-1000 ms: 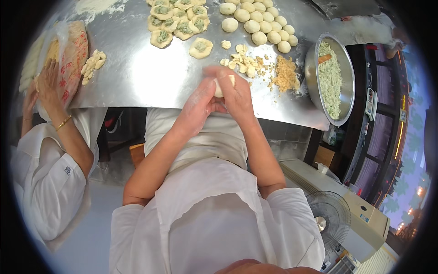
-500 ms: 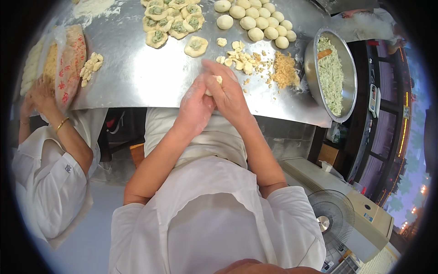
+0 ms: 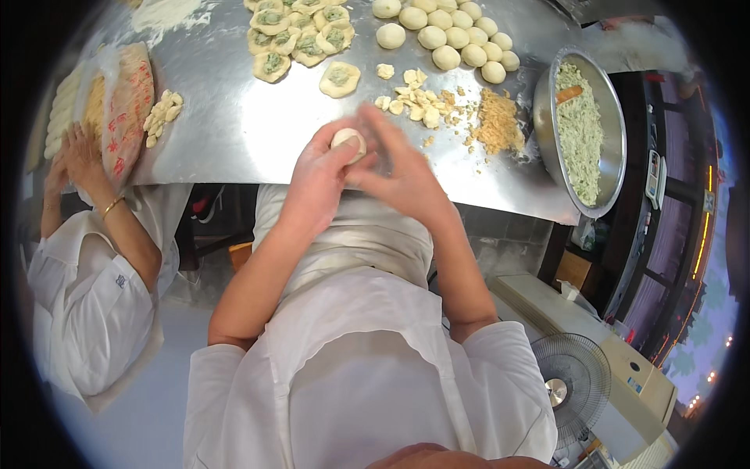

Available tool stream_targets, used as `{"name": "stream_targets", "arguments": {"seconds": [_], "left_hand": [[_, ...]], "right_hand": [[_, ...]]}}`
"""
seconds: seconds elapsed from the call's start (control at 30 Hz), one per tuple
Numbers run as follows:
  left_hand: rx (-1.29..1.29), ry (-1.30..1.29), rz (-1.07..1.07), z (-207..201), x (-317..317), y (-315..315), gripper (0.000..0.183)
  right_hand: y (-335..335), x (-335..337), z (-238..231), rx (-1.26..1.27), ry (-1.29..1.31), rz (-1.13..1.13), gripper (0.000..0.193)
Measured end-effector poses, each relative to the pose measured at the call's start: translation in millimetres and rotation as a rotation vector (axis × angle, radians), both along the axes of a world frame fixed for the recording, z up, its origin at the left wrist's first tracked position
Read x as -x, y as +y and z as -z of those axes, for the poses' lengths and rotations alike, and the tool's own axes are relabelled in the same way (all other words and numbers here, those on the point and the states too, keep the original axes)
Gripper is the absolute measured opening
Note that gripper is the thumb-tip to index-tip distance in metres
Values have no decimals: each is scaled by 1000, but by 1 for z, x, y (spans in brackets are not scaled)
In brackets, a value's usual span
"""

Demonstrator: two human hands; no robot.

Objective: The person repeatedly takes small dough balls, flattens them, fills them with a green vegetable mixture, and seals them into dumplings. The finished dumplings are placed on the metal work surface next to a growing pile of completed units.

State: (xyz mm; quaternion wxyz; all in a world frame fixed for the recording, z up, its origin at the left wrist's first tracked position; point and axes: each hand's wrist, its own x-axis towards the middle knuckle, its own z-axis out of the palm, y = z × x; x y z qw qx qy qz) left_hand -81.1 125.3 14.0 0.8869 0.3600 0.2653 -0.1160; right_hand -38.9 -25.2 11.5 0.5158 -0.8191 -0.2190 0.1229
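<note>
A pale round dough ball (image 3: pixel 348 145) rests in my left hand (image 3: pixel 319 170), whose fingers and thumb wrap round it above the table's front edge. Close beside it, my right hand (image 3: pixel 402 173) is spread and slightly blurred, its fingers apart and nothing held in them. Just beyond my hands lies one flat dough round with green filling (image 3: pixel 339 79). Farther back sits a cluster of similar filled rounds (image 3: pixel 307 48). Small cut dough pieces (image 3: pixel 418 100) lie to the right, next to a heap of orange-brown crumbly filling (image 3: pixel 500 121). Several finished dough balls (image 3: pixel 445 58) stand in rows behind.
A large metal bowl (image 3: pixel 544 141) of shredded green filling stands at the table's right end. On the left, a co-worker's hands (image 3: pixel 84 160) touch a red-patterned plastic bag (image 3: pixel 130 109), with dough pieces (image 3: pixel 162 117) beside it. A fan (image 3: pixel 570 387) stands at lower right.
My right hand has opened and drawn away from the dough ball it was cupped over. The ball now shows plainly in my left hand. The view has shifted slightly.
</note>
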Motion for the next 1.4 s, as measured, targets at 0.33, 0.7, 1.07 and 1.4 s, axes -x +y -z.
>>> {"name": "stream_targets", "arguments": {"seconds": [0.33, 0.7, 1.07, 1.4], "left_hand": [[-1544, -677, -215, 32, 13, 30, 35], [-1293, -454, -292, 68, 7, 61, 17], [-1468, -577, -298, 74, 1, 55, 20], [-1718, -718, 70, 30, -39, 46, 44]], "right_hand": [[3, 0, 15, 266, 22, 55, 63], [37, -21, 37, 115, -44, -40, 60], [3, -134, 35, 236, -503, 424, 35], [-100, -60, 34, -2, -295, 731, 15]]}}
